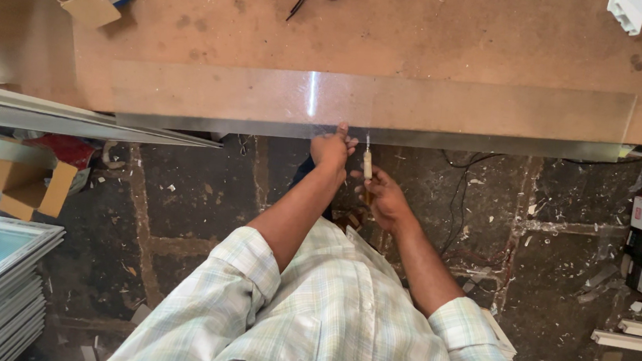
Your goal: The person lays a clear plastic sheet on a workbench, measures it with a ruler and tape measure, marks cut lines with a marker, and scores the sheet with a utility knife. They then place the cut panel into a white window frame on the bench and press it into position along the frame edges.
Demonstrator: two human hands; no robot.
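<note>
Across the desk (428,42) lies a glass strip (368,103), uncut; left hand (330,148) fingers press its edge, right hand (383,198) fingers clamp a cutter (367,164) at its near edge.

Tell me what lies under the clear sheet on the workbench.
Under the clear sheet the brown board of the workbench shows through, bare. Its front edge overhangs the dark floor, where the left hand presses it and the right hand holds a cutter.
</note>
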